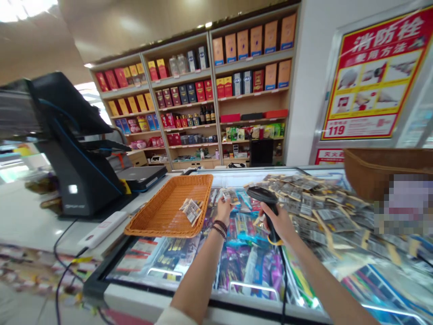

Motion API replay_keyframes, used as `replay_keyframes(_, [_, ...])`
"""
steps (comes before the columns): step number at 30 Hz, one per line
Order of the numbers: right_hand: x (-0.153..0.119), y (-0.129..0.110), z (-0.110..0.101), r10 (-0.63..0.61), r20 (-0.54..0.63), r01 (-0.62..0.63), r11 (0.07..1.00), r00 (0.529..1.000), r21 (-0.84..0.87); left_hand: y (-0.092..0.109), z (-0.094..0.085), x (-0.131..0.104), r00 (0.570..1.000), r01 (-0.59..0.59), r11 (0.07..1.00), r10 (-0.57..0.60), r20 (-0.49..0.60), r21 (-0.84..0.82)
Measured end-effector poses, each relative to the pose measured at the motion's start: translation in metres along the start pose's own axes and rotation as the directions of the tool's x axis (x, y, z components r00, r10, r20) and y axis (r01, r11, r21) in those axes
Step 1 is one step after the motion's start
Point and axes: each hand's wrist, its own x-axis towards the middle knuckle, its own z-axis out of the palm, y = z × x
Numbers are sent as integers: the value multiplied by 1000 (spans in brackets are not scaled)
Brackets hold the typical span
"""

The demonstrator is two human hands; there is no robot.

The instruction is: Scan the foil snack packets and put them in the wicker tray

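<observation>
My right hand (276, 220) clasps a barcode scanner (263, 195); my left hand (222, 210) pinches a packet (232, 196), which I judge light, pliable, best held by an edge, between the wicker basket (158, 211) at left and heaped packets (306, 195) at right.

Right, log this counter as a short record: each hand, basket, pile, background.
Left hand: holds a small packet
Right hand: grips a black handheld scanner
Basket: orange-brown, woven, with small loose packets inside
Pile of packets: spread over the right of the glass-topped counter
Background: shelves of boxed goods; red poster at right
</observation>
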Motion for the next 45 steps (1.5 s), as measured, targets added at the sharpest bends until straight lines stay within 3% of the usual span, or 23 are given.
replay_keyframes(3, [-1,-12,-36,-4,-117,1,1000,993,-29,9,39,12,995,98,995,-98,-12,-3])
replay_keyframes(7, [-12,-29,-90,-17,-305,2,999,952,-49,18,112,22,978,121,993,-120,172,4])
replay_keyframes(10, [-23,-37,-126,-41,-438,14,998,898,-64,17,167,20,940,123,992,-118,319,6])
replay_keyframes(13, [-33,-41,-153,-63,-532,26,997,845,-76,13,199,14,907,-12,993,-37,419,114])
replay_keyframes(15, [-39,-42,-162,-84,-562,43,995,823,-85,11,200,12,921,-184,952,79,382,246])
replay_keyframes(17, [-43,-42,-162,-100,-567,48,993,818,-105,13,186,13,926,-321,876,212,311,360])
replay_keyframes(19, [-43,-40,-154,-100,-546,35,991,832,-128,20,158,19,909,-401,809,292,297,431])
replay_keyframes(24, [-25,-31,-98,-62,-394,26,995,917,-97,61,50,39,879,-473,633,386,280,612])
replay_keyframes(27, [-7,-25,-49,-42,-262,41,999,964,-8,95,-25,42,905,-370,508,386,179,777])
replay_keyframes(29, [4,-23,-14,-37,-178,47,997,983,53,115,-71,35,934,-219,407,351,70,887])
replay_keyframes(32, [13,-19,34,-45,-92,54,993,995,101,130,-123,15,963,29,256,252,-96,966])
replay_keyframes(35, [12,-12,69,-51,-19,53,993,999,109,129,-150,-3,977,140,134,139,-159,981])
replay_keyframes(38, [3,-3,88,-21,46,18,997,999,76,122,-158,-11,982,146,86,110,-155,986])
replay_keyframes(41, [-4,6,91,4,57,-7,999,998,51,117,-160,-11,979,101,106,168,-118,989])
replay_keyframes(45, [-8,11,83,10,-5,-9,997,1000,74,119,-164,-9,957,34,246,272,-103,969])
